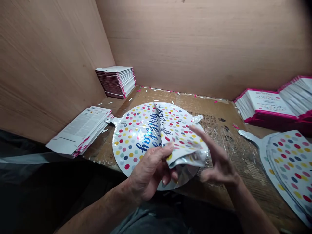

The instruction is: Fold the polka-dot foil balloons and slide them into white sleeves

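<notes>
My left hand (149, 172) pinches a folded fold of the slick dotted foil balloon (136, 139), fingers clamped | right hand (219, 162) just beside it, fingers spread apart | balloon lying flat on the cardboard-covered counter (231, 146)

Glossy silver foil balloon (136, 139), rough, scuffed cardboard tabletop (226, 146).

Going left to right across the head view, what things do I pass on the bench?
Stack of flat printed cartons → pink-edged carton stack in the corner → round polka-dot foil balloon → stacked polka-dot foil balloons
</notes>
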A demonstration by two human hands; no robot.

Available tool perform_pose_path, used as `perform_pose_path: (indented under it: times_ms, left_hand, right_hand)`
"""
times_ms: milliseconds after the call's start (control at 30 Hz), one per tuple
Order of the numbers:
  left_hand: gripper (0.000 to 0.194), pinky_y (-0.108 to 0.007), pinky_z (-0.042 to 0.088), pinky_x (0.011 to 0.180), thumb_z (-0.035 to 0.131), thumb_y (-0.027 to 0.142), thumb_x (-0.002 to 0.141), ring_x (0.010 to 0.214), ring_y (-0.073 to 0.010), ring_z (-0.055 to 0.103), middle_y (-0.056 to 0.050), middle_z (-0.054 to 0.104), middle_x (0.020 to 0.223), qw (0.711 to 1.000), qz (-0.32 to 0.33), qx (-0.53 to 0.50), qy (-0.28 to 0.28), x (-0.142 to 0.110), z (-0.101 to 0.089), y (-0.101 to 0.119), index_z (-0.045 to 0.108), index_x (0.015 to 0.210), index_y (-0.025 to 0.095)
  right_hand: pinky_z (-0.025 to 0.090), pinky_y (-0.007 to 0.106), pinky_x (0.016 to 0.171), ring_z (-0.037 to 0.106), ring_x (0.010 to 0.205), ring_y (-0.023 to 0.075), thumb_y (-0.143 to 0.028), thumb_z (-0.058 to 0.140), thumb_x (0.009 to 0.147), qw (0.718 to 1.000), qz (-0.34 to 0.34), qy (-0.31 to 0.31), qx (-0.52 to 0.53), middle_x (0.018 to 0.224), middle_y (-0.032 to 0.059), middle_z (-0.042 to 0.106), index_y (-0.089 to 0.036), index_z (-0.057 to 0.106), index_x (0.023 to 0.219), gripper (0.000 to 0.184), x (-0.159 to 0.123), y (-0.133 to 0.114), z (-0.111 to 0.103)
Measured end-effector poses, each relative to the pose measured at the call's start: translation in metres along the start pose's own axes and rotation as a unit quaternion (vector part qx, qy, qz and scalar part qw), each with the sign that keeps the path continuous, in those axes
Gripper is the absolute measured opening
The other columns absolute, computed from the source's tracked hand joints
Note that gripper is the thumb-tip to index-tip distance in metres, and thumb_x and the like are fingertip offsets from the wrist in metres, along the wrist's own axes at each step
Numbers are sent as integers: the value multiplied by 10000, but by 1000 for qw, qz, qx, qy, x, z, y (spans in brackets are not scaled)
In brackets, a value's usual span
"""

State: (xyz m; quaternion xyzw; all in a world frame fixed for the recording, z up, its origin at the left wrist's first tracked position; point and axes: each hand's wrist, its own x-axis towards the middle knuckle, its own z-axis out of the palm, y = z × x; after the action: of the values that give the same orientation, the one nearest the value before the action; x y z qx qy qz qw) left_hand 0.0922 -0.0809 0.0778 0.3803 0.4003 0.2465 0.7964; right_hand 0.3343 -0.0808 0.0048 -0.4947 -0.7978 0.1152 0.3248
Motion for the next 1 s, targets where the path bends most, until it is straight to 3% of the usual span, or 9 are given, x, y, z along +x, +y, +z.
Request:
perform_pose_path:
  times_ms: [100,200,267,333,467,600,733,867,1000]
  left_hand:
    - [607,-252,425,495,463,704,831,471,-141,536,-22,527,457,941,51,331,57,5,-27,-5,567,533,186]
    - [533,-389,518,865,466,668,860,904,-272,668,-103,720,826,754,258,566,209,34,-58,-5,688,786,189]
    - [564,-460,398,1091,450,613,896,1263,-318,531,-152,644,1274,669,362,633,146,62,-78,-6,660,1139,149]
    - [607,-470,318,1163,406,580,934,1395,-306,408,-158,530,1436,638,373,674,30,84,-96,-9,580,1296,124]
    - [667,-464,282,1188,321,619,952,1437,-281,359,-131,485,1486,676,324,661,-35,97,-125,-16,505,1402,162]
    - [628,-393,423,1085,376,659,921,1309,-262,528,-65,582,1405,775,261,576,-5,93,-127,-9,535,1376,256]
    - [328,-344,526,829,568,463,886,917,-239,704,-21,764,917,818,174,515,188,114,-112,1,679,1092,232]
    - [309,-356,507,836,609,305,850,880,-237,702,-22,756,793,817,140,465,312,137,-104,6,652,1133,191]
    - [504,-364,516,853,619,321,859,874,-241,703,-44,752,826,793,148,487,335,140,-100,7,532,1329,159]
  right_hand:
    - [365,536,1142,338,1435,323,-314,494,917,987,-95,32,-130,1557,168,353,-157,81,1591,806,-26,-12,21]
    - [410,509,1111,349,1432,286,-105,394,883,968,-133,-24,-213,1508,175,432,-137,48,1588,786,-37,-4,47]
    - [406,519,1109,337,1436,305,-103,422,835,959,-140,-75,-232,1516,190,414,-104,67,1584,829,-42,2,52]
    - [400,536,1106,359,1422,330,-146,481,768,957,-126,-109,-237,1523,203,395,-84,139,1575,878,-45,4,46]
    - [555,376,913,627,1165,283,-195,570,717,963,-38,-231,-136,1308,132,639,-248,578,1360,645,-3,12,9]
    - [533,252,595,675,656,184,-204,658,707,919,156,-362,7,749,15,735,-244,756,800,140,113,34,-26]
    - [474,251,538,622,600,162,-409,646,810,950,280,-140,-4,708,44,707,-177,734,821,248,174,63,-34]
    - [527,293,683,677,891,232,-637,605,798,953,277,83,89,1041,107,731,-181,709,1072,542,116,88,-14]
    - [494,303,593,658,718,223,-641,565,798,924,344,154,63,807,84,725,-176,711,928,505,57,110,17]
